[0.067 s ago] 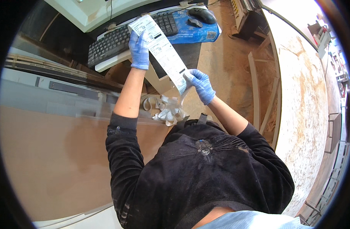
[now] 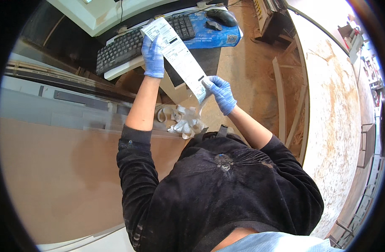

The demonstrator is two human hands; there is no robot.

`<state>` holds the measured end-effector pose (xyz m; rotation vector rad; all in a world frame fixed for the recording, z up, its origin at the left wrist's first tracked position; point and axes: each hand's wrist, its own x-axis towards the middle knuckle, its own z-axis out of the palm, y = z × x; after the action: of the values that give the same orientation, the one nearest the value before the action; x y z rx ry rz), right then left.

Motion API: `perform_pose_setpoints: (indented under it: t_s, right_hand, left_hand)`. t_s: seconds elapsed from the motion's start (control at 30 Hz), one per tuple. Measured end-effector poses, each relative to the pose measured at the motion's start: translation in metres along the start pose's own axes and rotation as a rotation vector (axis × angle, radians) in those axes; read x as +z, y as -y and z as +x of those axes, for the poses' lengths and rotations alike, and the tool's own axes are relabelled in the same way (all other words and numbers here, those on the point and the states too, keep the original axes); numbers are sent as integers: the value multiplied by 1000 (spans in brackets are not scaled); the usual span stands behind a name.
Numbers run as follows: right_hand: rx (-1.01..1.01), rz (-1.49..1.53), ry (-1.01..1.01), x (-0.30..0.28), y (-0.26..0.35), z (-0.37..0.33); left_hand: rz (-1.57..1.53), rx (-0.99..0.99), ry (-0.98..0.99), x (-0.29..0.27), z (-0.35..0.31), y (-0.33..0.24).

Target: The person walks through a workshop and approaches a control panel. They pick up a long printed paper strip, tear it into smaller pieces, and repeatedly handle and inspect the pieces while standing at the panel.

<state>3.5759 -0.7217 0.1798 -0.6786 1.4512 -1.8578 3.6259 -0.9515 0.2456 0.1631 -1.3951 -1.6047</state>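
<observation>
White paper strip (image 2: 180, 59) slants from over the keyboard (image 2: 117, 52) toward its near right, long axis running between the left hand (image 2: 153, 59), nearer the keyboard with fingers grasping the upper end, and the right hand (image 2: 220, 93), pinching it lower down.

A stained white surface (image 2: 333, 122) flanks the floor (image 2: 250, 80) — brown, dusty.

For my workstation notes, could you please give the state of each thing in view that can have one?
Printed paper strip: extended, held slantwise
Left hand: gloved, closed on strip's upper end
Right hand: gloved, closed on strip's lower part
Computer keyboard: partly covered
Computer mouse: unheld
Curled paper: heaped
</observation>
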Motion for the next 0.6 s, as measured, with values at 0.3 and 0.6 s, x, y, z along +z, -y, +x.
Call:
perform_pose_setpoints:
  t_s: [0.3, 0.6]
  right_hand:
    - [-84, -256, 46, -24, 22, -2]
    - [-240, -128, -283, -54, 45, 11]
  left_hand:
    - [-246, -299, -350, -40, 30, -24]
    - [-512, -91, -567, -85, 17, -69]
